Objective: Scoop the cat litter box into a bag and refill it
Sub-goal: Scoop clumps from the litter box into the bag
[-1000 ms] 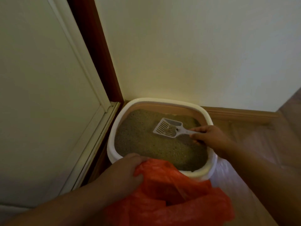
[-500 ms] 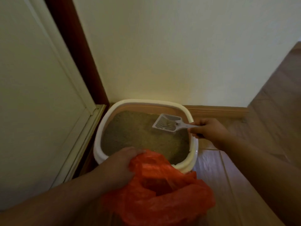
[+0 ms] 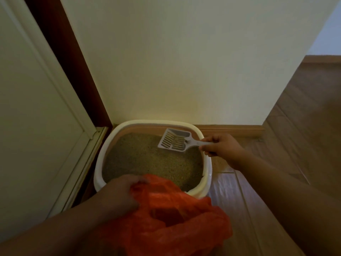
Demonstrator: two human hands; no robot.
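The right hand (image 3: 222, 150) grips the handle of the slotted scoop (image 3: 174, 142), fingers curled round it, over the box's right rim. The scoop's head hangs above the litter (image 3: 147, 159) at the far right corner, near the back rim; whether it touches the litter I cannot tell. The left hand (image 3: 118, 196) pinches the edge of the orange bag (image 3: 171, 224), holding its mouth open against the near rim. The box (image 3: 99, 163) sits in a corner, its back to the wall (image 3: 175, 61), its left side by the door frame (image 3: 77, 156). Wood floor (image 3: 304, 126) lies open to the right.
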